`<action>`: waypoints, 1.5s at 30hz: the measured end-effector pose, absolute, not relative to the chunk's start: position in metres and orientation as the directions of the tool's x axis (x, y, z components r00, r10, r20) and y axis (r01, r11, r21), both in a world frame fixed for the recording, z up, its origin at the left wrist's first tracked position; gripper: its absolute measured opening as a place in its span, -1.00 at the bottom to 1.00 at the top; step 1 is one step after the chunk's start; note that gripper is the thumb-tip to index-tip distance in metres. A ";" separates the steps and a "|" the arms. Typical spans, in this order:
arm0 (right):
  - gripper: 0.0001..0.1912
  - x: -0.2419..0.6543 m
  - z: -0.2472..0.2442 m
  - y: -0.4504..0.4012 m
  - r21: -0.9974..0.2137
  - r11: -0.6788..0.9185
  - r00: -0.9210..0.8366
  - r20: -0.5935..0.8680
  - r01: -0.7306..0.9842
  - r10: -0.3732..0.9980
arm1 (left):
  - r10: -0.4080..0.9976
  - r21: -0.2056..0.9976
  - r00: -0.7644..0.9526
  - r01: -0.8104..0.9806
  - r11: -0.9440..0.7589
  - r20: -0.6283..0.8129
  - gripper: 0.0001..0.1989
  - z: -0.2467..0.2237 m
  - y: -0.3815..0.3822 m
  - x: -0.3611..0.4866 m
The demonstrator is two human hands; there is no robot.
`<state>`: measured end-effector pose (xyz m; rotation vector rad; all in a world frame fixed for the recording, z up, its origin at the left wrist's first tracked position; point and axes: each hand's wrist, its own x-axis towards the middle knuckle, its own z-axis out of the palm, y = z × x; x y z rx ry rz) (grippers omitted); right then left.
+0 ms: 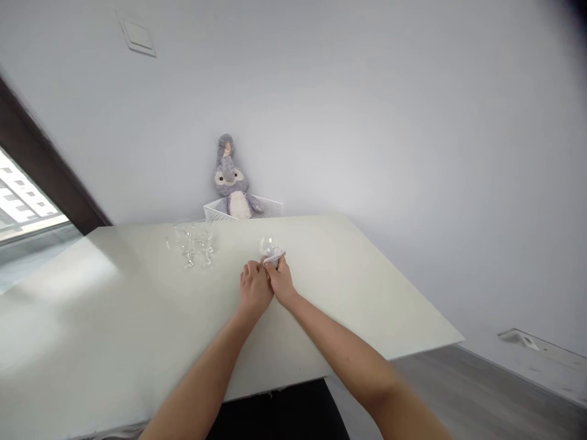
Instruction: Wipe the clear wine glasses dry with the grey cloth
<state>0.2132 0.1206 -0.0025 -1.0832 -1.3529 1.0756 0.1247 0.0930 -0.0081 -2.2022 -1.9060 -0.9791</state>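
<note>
Over the middle of the white table, a clear wine glass [268,245] points its bowl away from me, beyond my fingers. My right hand [282,281] is closed on a white cloth [274,256], which lies against the glass. Right beside it, my left hand [255,285] has its fingers curled at the near end of the glass. It seems to grip the stem, though the stem and base are hidden behind my hands. Several more clear stemmed glasses [195,241] stand close together to the left.
The white table [367,293] has its far edge near the wall. Beyond that edge, a grey plush toy [238,201] sits in a white perforated basket [270,208]. A light switch [137,36] is on the wall, and a dark-framed window is at the left.
</note>
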 end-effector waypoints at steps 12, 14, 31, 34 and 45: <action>-0.79 0.257 0.006 0.100 -0.958 0.192 -0.261 0.133 0.213 0.956 | 0.987 0.971 -0.044 -0.177 -0.163 0.157 -0.43 0.014 0.108 0.118; -0.73 0.259 0.011 0.086 -0.996 -0.033 -0.536 0.014 -0.079 0.844 | 0.968 0.954 0.171 -0.269 -0.134 0.185 -0.42 0.028 0.103 0.117; -0.68 0.274 0.012 0.083 -0.352 0.401 -0.192 0.500 0.846 0.845 | 0.918 0.880 -0.385 -0.398 -0.260 0.097 -0.49 0.035 0.071 0.162; -0.55 0.266 0.006 0.086 -0.387 0.370 -0.111 0.550 0.845 0.828 | 0.870 0.855 -0.477 -0.395 -0.335 0.121 -0.50 0.034 0.062 0.174; -0.83 0.260 0.010 0.081 -0.903 0.245 0.185 0.324 0.353 0.928 | 0.824 0.789 -0.407 -0.312 -0.530 0.393 -0.50 0.043 0.052 0.160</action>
